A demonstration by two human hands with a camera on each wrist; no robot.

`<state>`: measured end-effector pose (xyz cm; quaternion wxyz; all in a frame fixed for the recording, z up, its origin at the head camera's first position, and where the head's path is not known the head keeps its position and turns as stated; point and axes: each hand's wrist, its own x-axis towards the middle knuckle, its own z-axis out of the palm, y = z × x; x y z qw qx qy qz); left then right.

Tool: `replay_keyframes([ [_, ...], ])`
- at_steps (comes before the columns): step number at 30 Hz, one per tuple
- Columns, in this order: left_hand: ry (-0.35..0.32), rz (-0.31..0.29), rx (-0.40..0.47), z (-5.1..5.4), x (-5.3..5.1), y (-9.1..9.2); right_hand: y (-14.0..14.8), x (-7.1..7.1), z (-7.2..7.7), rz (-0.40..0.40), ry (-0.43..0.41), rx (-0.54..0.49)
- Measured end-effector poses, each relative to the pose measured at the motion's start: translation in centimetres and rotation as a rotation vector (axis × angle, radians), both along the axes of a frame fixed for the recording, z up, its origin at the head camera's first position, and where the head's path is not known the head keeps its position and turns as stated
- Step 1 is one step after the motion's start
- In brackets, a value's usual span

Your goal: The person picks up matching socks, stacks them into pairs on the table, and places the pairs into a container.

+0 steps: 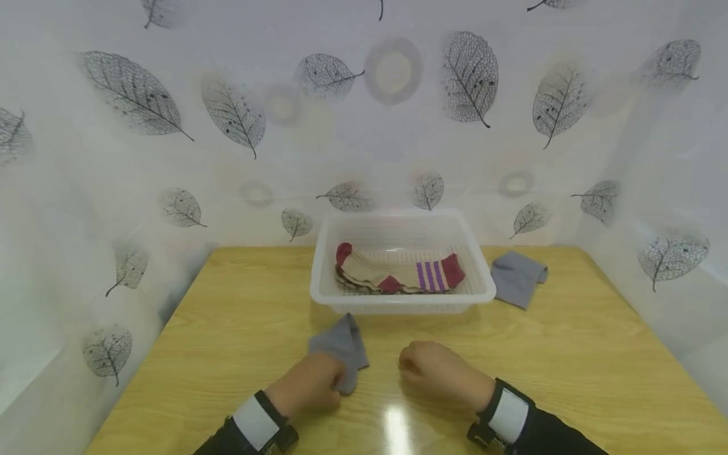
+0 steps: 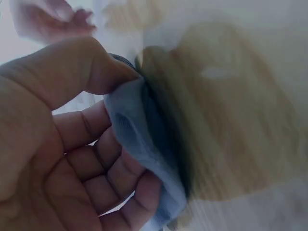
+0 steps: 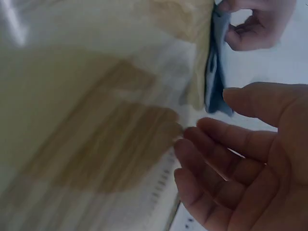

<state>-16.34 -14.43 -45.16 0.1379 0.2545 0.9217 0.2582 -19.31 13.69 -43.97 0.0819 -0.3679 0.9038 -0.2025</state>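
My left hand (image 1: 309,382) pinches a grey sock (image 1: 343,344) between thumb and fingers, low over the table in front of the basket. The left wrist view shows the thumb (image 2: 82,67) of that hand pressing the edge of the grey fabric (image 2: 139,125) against the curled fingers. To the right, apart from the sock, my right hand (image 1: 440,373) stays near the tabletop. Its fingers (image 3: 226,168) are loosely bent and hold nothing in the right wrist view.
A white plastic basket (image 1: 404,299) stands at the table's back edge. Beige socks (image 1: 370,268) with dark red toes and purple stripes lie inside it. Another grey sock (image 1: 514,278) lies right of the basket on the wooden table (image 1: 569,354). Leaf-patterned sheeting (image 1: 398,139) hangs behind.
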Motion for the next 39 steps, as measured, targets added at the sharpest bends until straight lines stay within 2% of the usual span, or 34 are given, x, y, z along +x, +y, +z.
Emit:
replay_keyframes([
  [2, 0.024, 0.012, -0.006, 0.3, 0.4, 0.3, -1.0, -0.3, -0.3, -0.031, -0.042, -0.012],
  [5, 0.079, 0.062, -0.031, 0.8, 0.8, 0.4, -2.8, -0.8, -0.6, -0.086, -0.090, -0.032],
  [7, 0.138, 0.074, -0.062, 0.7, 0.9, 0.5, -4.2, -1.1, -0.7, -0.121, -0.100, -0.035],
  [11, 0.209, 0.040, -0.116, 0.0, 0.8, 0.7, -6.7, -1.3, -0.9, -0.173, -0.093, -0.024],
  [14, 0.205, 0.015, -0.116, -0.1, 0.8, 1.0, -7.7, -1.3, -1.1, -0.193, -0.088, -0.014],
  [17, 0.155, 0.033, -0.066, 0.3, 0.8, 1.0, -7.7, -1.5, -1.2, -0.195, -0.111, -0.027],
  [18, 0.132, 0.049, -0.049, 0.6, 0.8, 0.9, -7.4, -1.6, -1.2, -0.196, -0.130, -0.040],
  [23, 0.099, 0.139, 0.022, 2.0, 0.4, -0.3, -4.7, -1.7, -1.0, -0.212, -0.214, -0.136],
  [29, 0.098, 0.227, 0.105, 3.1, -0.3, -1.7, 0.1, -1.6, -0.8, -0.282, -0.216, -0.263],
  [31, 0.084, 0.256, 0.141, 3.2, -0.4, -2.0, 1.6, -1.7, -0.8, -0.320, -0.221, -0.316],
  [36, 0.004, 0.361, 0.218, 2.4, -1.1, -2.1, 5.2, -1.9, -0.2, -0.400, -0.360, -0.452],
  [38, -0.030, 0.401, 0.229, 1.8, -1.3, -1.8, 6.4, -1.9, 0.0, -0.411, -0.381, -0.452],
  [39, -0.043, 0.414, 0.222, 1.4, -1.5, -1.6, 6.9, -1.9, 0.1, -0.408, -0.364, -0.432],
])
